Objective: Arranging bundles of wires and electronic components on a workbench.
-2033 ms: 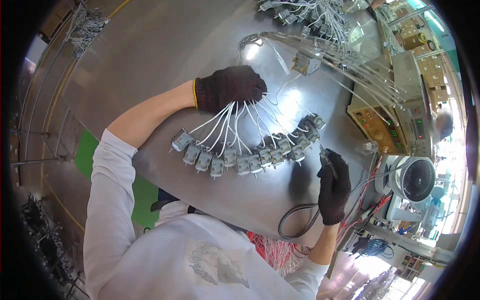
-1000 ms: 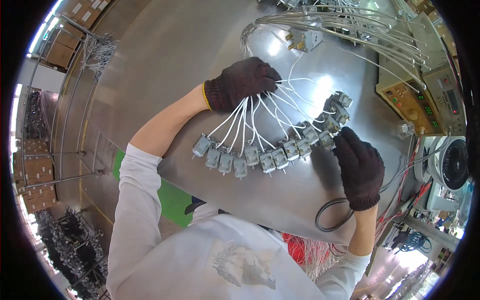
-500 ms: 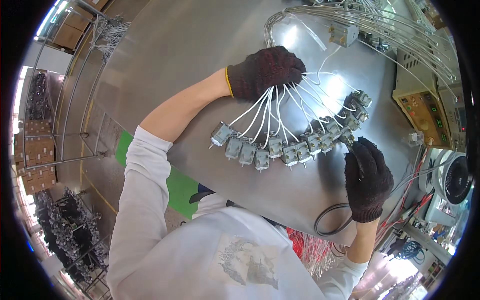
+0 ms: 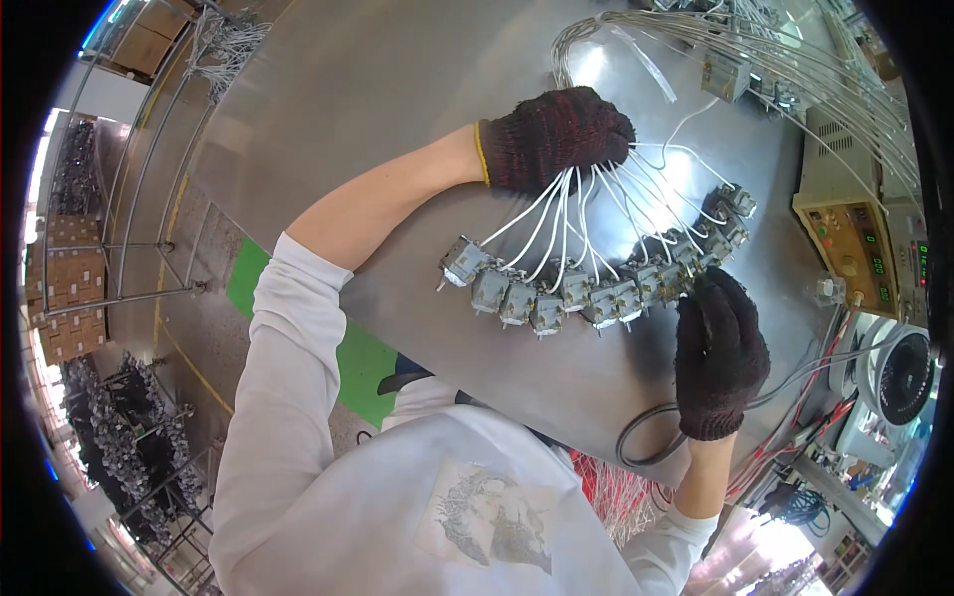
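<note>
1. Grey metal switch units (image 4: 586, 283), each on thin white leads (image 4: 556, 223), laid in a curved row on the steel tabletop (image 4: 378, 109).
2. Row's long axis running from lower left up to the right, bowed like a shallow arc; left end near the forearm, right end bunched and stacked toward the tester box (image 4: 850, 233).
3. Leads fanning upward from each unit and converging under the left hand (image 4: 556, 134); units' small pins pointing down and outward, away from that hand.
4. Left hand in dark knit glove, closed over the gathered bundle of leads, pressing it to the table.
5. Right hand (image 4: 720, 353) in matching glove, fingertips on the units at the right part of the row; curled, but whether pinching one or only touching cannot be told.
6. Tabletop: brushed steel, glare patch near the top centre, edges bent by the lens.
7. Further wire harnesses (image 4: 795, 60) with another switch unit spread across the far right of the table.
8. Tester box: beige, with knobs and small displays, at the right edge; black cable (image 4: 646, 442) looping off the near table edge beneath the right wrist.
9. Round fan housing (image 4: 899, 377) lower right, red wires (image 4: 606, 487) hanging below the table edge.
10. Floor: grey concrete with a green painted patch (image 4: 353, 363); metal racks (image 4: 129, 268) and stacked cartons (image 4: 70, 298) to the left.
</note>
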`<state>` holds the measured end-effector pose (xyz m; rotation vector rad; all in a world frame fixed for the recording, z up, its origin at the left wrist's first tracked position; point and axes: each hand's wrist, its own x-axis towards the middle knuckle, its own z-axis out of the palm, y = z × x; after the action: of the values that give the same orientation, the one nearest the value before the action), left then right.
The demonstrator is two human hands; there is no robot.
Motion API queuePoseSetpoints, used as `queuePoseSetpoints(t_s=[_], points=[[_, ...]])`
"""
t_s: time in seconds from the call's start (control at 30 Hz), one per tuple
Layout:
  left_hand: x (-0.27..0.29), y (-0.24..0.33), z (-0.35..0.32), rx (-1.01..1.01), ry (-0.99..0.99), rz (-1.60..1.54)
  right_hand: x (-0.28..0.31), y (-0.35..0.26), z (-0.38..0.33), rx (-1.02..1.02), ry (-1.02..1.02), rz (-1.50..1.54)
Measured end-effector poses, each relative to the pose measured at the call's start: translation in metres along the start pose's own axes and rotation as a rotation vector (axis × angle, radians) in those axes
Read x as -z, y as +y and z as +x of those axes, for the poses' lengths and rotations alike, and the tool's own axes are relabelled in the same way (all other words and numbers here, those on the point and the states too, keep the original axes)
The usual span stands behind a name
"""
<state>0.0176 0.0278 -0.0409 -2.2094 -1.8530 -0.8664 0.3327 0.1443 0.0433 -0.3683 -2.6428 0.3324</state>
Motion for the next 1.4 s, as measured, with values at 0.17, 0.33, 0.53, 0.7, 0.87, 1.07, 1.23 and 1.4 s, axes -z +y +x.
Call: queuePoseSetpoints(t_s=[0.17,0.33,0.53,0.7,0.87,1.07,1.23,1.4], points=[[-0.003,-0.001,0.001,-0.021,0.074,-0.003,0.007,0.009,0.009,0.128,-0.077,-0.129],[-0.002,-0.001,0.001,0.001,0.023,0.088,0.007,0.006,0.008,0.001,-0.079,-0.081],[-0.006,-0.002,0.000,-0.001,0.009,0.110,0.002,-0.007,-0.010,-0.100,0.032,0.146],[-0.006,0.002,-0.005,0.039,0.087,0.078,0.002,-0.001,-0.008,0.044,-0.017,0.004],[-0.007,-0.008,0.001,0.089,-0.047,0.073,0.007,0.007,-0.002,0.125,-0.086,-0.095],[-0.011,-0.008,-0.005,0.078,0.123,0.061,-0.004,-0.002,0.000,-0.033,0.079,0.179],[-0.010,-0.012,0.000,-0.076,0.068,0.258,0.001,-0.015,0.004,0.005,-0.103,0.013],[-0.008,-0.007,0.002,0.002,-0.016,0.278,0.004,-0.012,0.015,0.072,-0.123,0.039]])
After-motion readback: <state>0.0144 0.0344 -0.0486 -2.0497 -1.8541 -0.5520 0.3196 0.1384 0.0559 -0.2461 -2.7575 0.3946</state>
